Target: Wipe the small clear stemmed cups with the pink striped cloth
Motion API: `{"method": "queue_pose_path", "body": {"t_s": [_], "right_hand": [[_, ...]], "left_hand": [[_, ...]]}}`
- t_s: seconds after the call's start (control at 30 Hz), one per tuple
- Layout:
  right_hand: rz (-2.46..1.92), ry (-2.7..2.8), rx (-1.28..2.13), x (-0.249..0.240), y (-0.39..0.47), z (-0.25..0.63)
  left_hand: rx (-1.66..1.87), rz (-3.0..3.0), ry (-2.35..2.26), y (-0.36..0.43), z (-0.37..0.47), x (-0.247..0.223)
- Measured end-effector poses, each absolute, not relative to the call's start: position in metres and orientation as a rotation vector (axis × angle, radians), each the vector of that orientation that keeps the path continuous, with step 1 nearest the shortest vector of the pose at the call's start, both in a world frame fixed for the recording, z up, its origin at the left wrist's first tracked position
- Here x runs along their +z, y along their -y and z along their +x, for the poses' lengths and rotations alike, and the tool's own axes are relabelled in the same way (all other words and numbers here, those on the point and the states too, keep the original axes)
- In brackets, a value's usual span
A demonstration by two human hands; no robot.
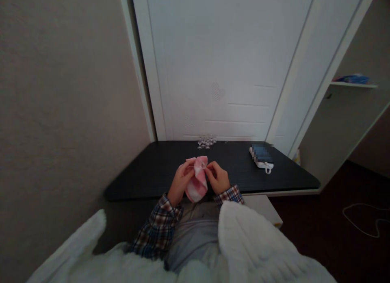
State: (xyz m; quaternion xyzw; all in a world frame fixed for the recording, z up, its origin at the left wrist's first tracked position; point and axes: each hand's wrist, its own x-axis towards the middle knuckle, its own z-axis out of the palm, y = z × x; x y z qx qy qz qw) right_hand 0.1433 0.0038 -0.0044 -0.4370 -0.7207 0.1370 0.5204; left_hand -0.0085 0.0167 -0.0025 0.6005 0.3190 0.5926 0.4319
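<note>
A pink-and-white cloth (pixel 198 185) is gathered in my left hand (pixel 182 178), whose fingers are closed round it, and its lower part hangs down. My right hand (pixel 218 176) is pinched at the cloth's right side. Between its fingertips and the cloth shows a small clear glass (pixel 203 165), partly covered, its shape hard to make out. Both hands are above the near edge of the black table (pixel 149 173). Farther back stands a cluster of several small stemmed glasses (pixel 206 141).
On the table's right lies a white case (pixel 263 165) with a strap and a dark, blurred-out item on top. A white panel (pixel 237 71) rises behind the table. Below the right forearm is a white cabinet (pixel 263 207). A pale cable (pixel 359 230) lies on the floor.
</note>
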Motion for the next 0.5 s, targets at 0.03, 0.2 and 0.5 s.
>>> {"method": "queue_pose_path", "body": {"t_s": [0.03, 0.2, 0.5], "right_hand": [[-1.044, 1.737, 0.339, -0.0042, -0.0036, 0.1434], [-1.018, 1.773, 0.349, -0.0016, -0.0014, 0.1442], [-1.037, 1.706, 0.151, -0.0030, -0.0015, 0.1419]], "left_hand": [[1.478, 1.502, -0.781, -0.0163, -0.0082, -0.0018], [1.475, 1.490, -0.754, -0.0157, -0.0077, -0.0007], [1.472, 1.478, -0.812, -0.0155, -0.0051, -0.0012]]}}
